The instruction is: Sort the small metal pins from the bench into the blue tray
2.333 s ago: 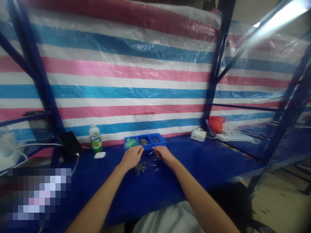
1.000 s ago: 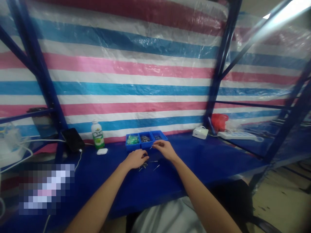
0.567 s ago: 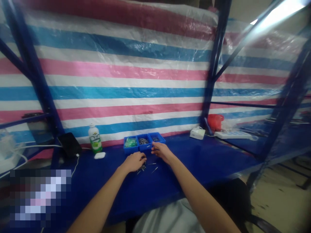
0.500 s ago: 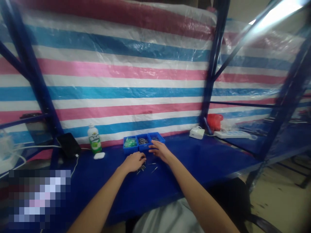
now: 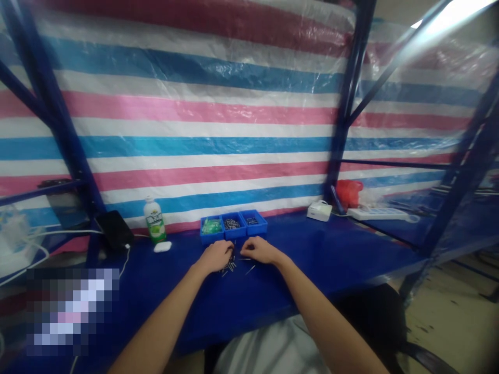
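Observation:
My left hand (image 5: 217, 255) rests low over a small pile of thin metal pieces (image 5: 231, 267), its fingers curled and pressed together; what they hold is hidden. Just to its right, my right hand (image 5: 262, 250) hovers with thumb and fingers pinched, and anything between them is too small to make out. Two slender metal pieces lie below the right hand, one of them slanted (image 5: 250, 269). Behind both hands stand three joined blue bins: the left bin (image 5: 212, 241) has green packets, the middle bin (image 5: 235, 235) many small metal parts, the right bin (image 5: 257, 229) a few.
On the blue table (image 5: 307, 259) a white-green bottle (image 5: 156, 223), a white case (image 5: 162, 246) and a phone (image 5: 115, 229) with its cable stand left. A white box (image 5: 319, 210), a power strip (image 5: 377, 214) and a red bag (image 5: 349, 193) are at the back right.
My right hand has drawn back from the right bin toward the table near my left hand, its fingers going from spread to pinched. The left hand stays by the pile.

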A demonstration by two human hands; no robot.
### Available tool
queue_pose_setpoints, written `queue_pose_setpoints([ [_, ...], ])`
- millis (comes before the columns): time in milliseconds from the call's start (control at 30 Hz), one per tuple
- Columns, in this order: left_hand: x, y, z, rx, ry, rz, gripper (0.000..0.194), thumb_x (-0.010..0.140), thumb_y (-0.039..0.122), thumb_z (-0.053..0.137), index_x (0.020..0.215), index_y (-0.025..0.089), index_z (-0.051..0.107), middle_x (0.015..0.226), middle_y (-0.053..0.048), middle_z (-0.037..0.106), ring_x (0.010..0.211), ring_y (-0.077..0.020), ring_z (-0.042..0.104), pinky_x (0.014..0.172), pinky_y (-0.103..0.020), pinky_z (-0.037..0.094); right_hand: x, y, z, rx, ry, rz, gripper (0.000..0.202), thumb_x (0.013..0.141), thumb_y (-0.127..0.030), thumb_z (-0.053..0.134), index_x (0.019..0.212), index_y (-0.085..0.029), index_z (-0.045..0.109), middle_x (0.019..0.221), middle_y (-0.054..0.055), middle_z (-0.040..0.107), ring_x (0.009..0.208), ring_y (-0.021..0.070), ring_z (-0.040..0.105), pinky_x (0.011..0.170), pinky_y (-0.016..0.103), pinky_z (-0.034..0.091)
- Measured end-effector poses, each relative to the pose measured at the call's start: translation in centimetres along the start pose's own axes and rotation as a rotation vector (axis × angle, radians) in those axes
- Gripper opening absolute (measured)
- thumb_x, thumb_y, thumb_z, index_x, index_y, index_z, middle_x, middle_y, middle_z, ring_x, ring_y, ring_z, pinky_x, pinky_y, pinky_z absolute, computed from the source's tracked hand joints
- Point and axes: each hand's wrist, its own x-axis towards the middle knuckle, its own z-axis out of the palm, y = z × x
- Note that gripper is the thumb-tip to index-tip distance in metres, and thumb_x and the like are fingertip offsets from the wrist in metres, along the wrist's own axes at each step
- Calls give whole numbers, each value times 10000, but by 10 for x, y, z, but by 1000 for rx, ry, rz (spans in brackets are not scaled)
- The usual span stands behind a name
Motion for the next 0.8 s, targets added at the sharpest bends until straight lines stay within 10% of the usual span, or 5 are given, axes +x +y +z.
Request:
queue_pose_setpoints([
  [167, 5, -2, -2, 38, 50, -126, 269, 906, 235, 415, 953, 220, 680, 978, -97, 695, 946, -255, 644, 783, -328, 458, 28, 6, 12, -170, 35, -108, 317, 820, -129, 532, 1050, -216, 733, 1013, 78, 701, 933, 223, 619, 861, 309, 436],
  [433, 4, 1, -5, 85, 18, -229, 265, 914, 270, 421, 911, 197, 675, 980, -99, 692, 944, -243, 644, 777, -300, 450, 33, 3, 12, -509, -42, -67, 208, 901, -221, 499, 973, -184, 690, 1061, 104, 637, 831, 185, 628, 717, 258, 423],
  [800, 3, 1, -6, 67, 20, -210, 293, 946, 246, 366, 923, 214, 656, 973, -81, 694, 967, -232, 641, 772, -289, 433, 20, 13, 2, 468, 381, 60, 360, 794, -248, 539, 1143, -170, 579, 757, 1, 648, 597, 146, 619, 608, 287, 509],
])
